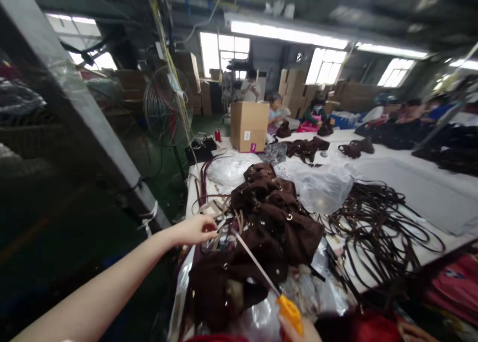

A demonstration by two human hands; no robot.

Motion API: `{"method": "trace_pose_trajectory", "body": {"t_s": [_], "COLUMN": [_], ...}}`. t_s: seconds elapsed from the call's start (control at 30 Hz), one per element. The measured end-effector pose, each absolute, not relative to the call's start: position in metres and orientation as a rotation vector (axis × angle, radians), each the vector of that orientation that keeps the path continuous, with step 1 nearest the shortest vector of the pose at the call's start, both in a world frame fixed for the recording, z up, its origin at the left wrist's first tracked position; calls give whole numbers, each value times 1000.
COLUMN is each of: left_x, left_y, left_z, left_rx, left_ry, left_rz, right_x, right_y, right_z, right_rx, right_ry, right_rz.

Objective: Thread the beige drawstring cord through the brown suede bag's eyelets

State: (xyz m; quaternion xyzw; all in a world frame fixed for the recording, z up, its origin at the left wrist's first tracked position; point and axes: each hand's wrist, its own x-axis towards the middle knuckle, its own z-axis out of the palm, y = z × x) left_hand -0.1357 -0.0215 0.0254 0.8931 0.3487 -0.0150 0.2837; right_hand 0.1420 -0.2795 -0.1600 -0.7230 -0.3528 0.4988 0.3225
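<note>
My left hand (194, 229) reaches out over the table's left edge, fingers pinched on thin beige straps (224, 216) beside a pile of dark brown bags (269, 217). My right hand (297, 332) shows only at the bottom edge, gripping the orange handle of a long thin metal tool (261, 270) whose shaft points up-left toward the left hand. The brown bags carry small metal rings and lie partly on clear plastic.
A tangle of dark brown straps (377, 227) covers the white table (418, 192) to the right. Clear plastic bags (321, 182), a cardboard box (249, 125) and more brown bags lie farther back. Several people sit at the far end. A fan (164, 105) stands left.
</note>
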Motion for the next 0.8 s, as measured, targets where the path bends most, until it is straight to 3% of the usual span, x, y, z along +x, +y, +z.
{"method": "trace_pose_trajectory", "body": {"t_s": [0.2, 0.47, 0.67, 0.8], "left_x": [-211, -169, -157, -225], "left_y": [-51, -134, -175, -197], "left_z": [-74, -163, -159, -127], "left_rx": [2210, 2280, 2242, 1879], "left_ry": [1237, 1200, 1170, 1357], "left_rz": [-555, -56, -178, 120], "right_x": [160, 141, 139, 150], "right_y": [-325, -319, -317, -301], "right_z": [-121, -111, -99, -80], "right_rx": [-1888, -1935, -1883, -1799], "right_ry": [-866, -1009, -1045, -1399], "right_rz": [1341, 1446, 1467, 1560]}}
